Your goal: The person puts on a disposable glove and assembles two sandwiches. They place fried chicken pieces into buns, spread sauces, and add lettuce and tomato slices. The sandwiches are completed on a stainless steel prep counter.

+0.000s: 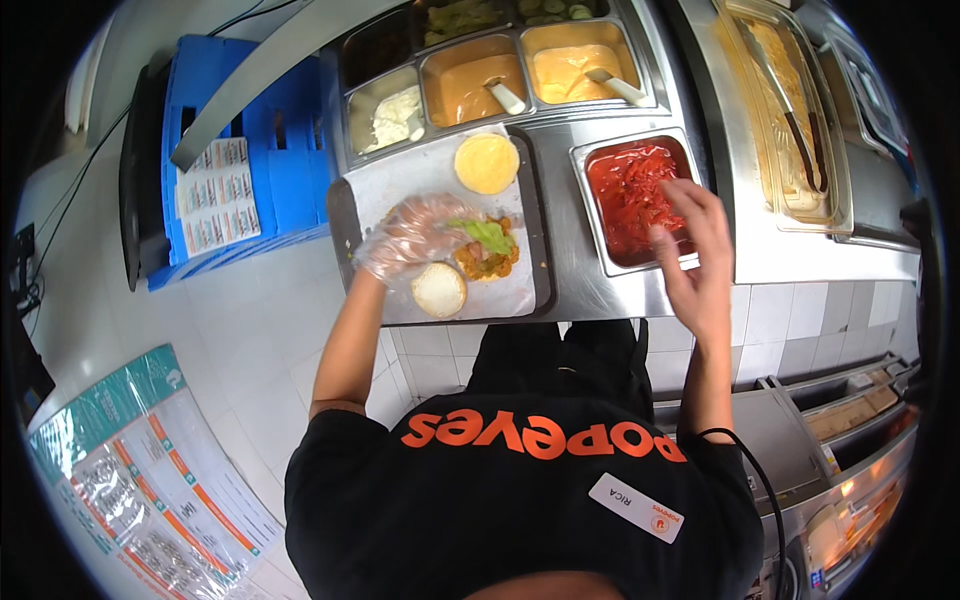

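Note:
My left hand [420, 232], in a clear plastic glove, is over the paper-lined tray [544, 277]. Its fingertips are beside a green lettuce leaf [491, 236], and whether they grip it is unclear. Under the leaf lies a breaded fried patty [506, 266] on a bun half. A pale bun half [439, 290] lies near the tray's front edge, and a yellow-topped round bun half [486, 163] lies near the back. Bare, with fingers apart, my right hand [694, 255] hovers at the right side of a steel pan [589, 217] holding red strips in liquid [637, 187].
Behind the tray, steel pans hold white spread [394, 116], orange sauce [472, 82] and yellow sauce [574, 71], with handled utensils. Tongs [795, 127] rest over a clear container [844, 195] at right. A blue crate [292, 180] with printed labels [217, 199] stands at left.

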Motion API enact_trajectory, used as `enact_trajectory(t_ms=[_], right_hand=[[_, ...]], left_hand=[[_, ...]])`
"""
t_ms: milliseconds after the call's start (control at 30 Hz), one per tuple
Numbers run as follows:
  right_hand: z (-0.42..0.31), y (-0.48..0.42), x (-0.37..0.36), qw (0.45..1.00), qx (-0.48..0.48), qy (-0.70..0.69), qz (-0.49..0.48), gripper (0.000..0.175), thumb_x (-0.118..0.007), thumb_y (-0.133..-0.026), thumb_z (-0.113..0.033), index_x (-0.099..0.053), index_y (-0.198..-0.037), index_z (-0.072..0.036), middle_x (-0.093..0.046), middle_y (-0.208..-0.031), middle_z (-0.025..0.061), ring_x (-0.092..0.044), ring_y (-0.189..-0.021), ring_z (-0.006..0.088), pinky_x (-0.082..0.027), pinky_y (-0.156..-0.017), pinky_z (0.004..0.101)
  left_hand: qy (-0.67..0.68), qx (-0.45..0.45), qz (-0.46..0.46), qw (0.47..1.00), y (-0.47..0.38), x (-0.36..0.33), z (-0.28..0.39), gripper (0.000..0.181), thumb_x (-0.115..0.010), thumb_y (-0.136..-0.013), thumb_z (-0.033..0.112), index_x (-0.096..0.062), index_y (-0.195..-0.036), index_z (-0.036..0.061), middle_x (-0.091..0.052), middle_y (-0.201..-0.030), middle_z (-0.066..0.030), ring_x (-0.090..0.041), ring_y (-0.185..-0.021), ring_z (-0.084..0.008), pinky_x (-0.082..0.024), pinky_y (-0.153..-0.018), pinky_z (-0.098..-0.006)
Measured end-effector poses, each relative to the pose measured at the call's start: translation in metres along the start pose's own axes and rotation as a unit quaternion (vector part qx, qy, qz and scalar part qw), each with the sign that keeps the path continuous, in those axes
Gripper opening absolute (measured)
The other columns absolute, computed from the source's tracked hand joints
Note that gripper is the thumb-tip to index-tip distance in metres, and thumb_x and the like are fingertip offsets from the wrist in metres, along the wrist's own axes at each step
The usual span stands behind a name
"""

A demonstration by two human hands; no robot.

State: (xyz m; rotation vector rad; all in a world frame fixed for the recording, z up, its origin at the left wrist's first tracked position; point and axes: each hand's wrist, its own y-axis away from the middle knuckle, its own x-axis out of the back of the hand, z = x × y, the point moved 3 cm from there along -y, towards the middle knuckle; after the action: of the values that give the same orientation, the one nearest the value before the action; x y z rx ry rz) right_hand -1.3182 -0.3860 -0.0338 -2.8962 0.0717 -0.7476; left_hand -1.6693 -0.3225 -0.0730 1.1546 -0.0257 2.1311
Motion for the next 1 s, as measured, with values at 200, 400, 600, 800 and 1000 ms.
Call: enact_trajectory(t_ms=[200,400,600,800,1000], right_hand=[[-0.016,0.008,-0.064,0.992,0.039,-0.018,-0.120,0.037,-0.066,-0.091,-0.007,-0.061,-0.127,-0.001,-0.055,-0.126,0.0141,-0.059,-0.106,0.0246,-0.050,-0.080,0.0297],[-0.027,0.013,-0.081,0.989,0.061,-0.015,-0.134,0.037,-0.066,-0.092,-0.009,-0.061,-0.128,-0.002,-0.055,-0.126,0.0131,-0.058,-0.099,0.0213,-0.049,-0.076,0.0286],[-0.025,0.017,-0.080,0.991,0.037,-0.035,-0.127,0.036,-0.067,-0.089,-0.011,-0.062,-0.123,0.002,-0.056,-0.123,0.0183,-0.055,-0.113,0.0365,-0.045,-0.097,0.0402],[-0.027,0.017,-0.075,0.994,0.029,-0.031,-0.103,0.034,-0.068,-0.087,-0.007,-0.062,-0.120,0.002,-0.058,-0.118,0.0174,-0.057,-0.108,0.0351,-0.047,-0.092,0.0382],[-0.030,0.022,-0.053,0.993,-0.022,-0.063,-0.097,0.035,-0.067,-0.088,-0.006,-0.062,-0.121,0.002,-0.058,-0.119,0.0178,-0.057,-0.106,0.0350,-0.048,-0.090,0.0373]], left_hand=[[-0.072,0.020,0.023,0.997,0.035,-0.025,0.002,0.050,-0.077,-0.077,0.028,-0.067,-0.127,0.0223,-0.060,-0.132,-0.0098,-0.055,-0.120,-0.0321,-0.044,-0.104,-0.0444],[-0.211,-0.033,0.147,0.966,0.043,-0.041,0.013,0.038,-0.076,-0.081,0.027,-0.070,-0.119,0.0245,-0.057,-0.126,-0.0007,-0.054,-0.117,-0.0253,-0.044,-0.098,-0.0431],[-0.183,-0.042,0.195,0.963,0.044,-0.091,-0.015,0.027,-0.074,-0.083,0.037,-0.072,-0.101,0.0175,-0.063,-0.111,-0.0032,-0.057,-0.105,-0.0266,-0.047,-0.092,-0.0420],[-0.173,-0.073,0.246,0.951,0.038,-0.090,-0.012,0.021,-0.075,-0.084,0.027,-0.072,-0.103,0.0191,-0.065,-0.112,-0.0017,-0.059,-0.109,-0.0237,-0.048,-0.095,-0.0392],[-0.109,-0.038,0.334,0.935,0.003,0.005,0.009,0.021,-0.077,-0.084,0.022,-0.072,-0.103,0.0148,-0.068,-0.109,-0.0043,-0.063,-0.107,-0.0248,-0.052,-0.093,-0.0400]])
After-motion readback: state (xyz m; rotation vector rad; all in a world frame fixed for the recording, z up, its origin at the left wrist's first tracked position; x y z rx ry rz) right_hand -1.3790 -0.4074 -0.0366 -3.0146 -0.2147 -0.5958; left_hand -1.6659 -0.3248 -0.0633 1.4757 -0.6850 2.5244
